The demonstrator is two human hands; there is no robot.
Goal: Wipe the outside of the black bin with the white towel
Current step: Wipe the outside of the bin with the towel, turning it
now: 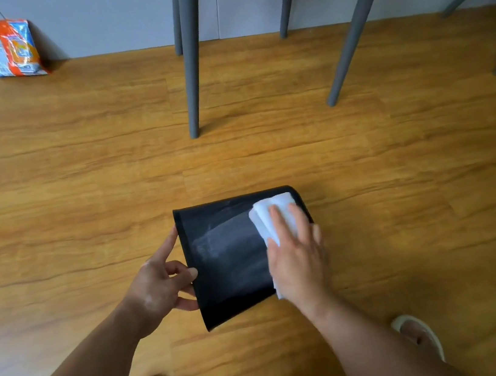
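Tipped black bin (235, 263), grey chair legs (191, 68) beyond, orange packet (8, 47) by wall (108, 16)

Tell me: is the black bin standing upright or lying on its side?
On its side: the black bin shows its wall upward under the white towel; the left hand grips its rim.

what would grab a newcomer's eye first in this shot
The black bin lying on its side on the wooden floor, pale streaks across it, draws the eye first. The right hand presses a folded white towel flat on the bin near its narrow end, while the left hand holds the rim at the wide end. At far top left, an orange packet leans against the wall.
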